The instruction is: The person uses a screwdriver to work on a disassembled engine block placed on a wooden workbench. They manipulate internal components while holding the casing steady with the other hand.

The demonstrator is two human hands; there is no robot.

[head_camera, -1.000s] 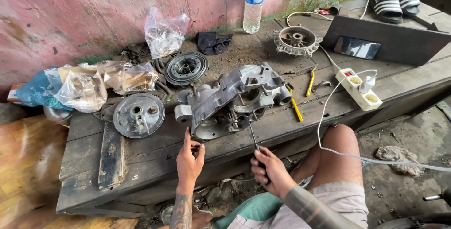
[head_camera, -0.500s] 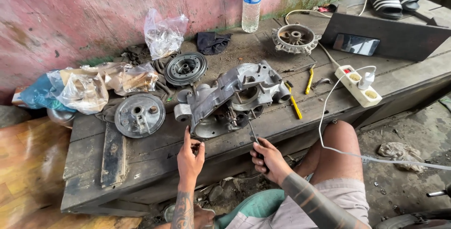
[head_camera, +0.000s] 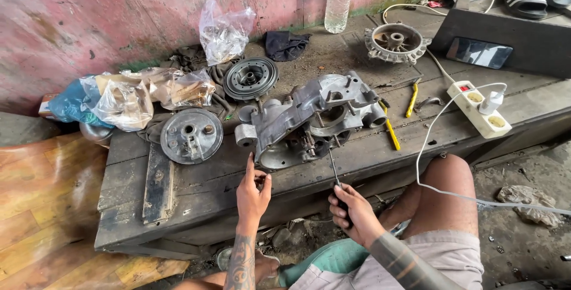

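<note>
Grey metal engine casing [head_camera: 309,120] at worktop [head_camera: 196,189] centre, near front edge. Likely heavy, stiff, greasy; best gripped by thick outer rim. Right hand [head_camera: 351,209] closed round screwdriver [head_camera: 334,171], tip at casing underside. Left hand [head_camera: 253,186] just before casing, fingers loosely curled, forefinger raised. Round metal plate [head_camera: 191,135] left; yellow-handled tools [head_camera: 392,129], power strip [head_camera: 479,108] right.

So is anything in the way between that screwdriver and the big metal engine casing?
Nothing visible. The right hand holds the thin black-handled screwdriver, whose shaft runs straight up to the lower edge of the grey cast-metal engine casing. The left hand sits off to the side, near the casing's left edge.
</note>
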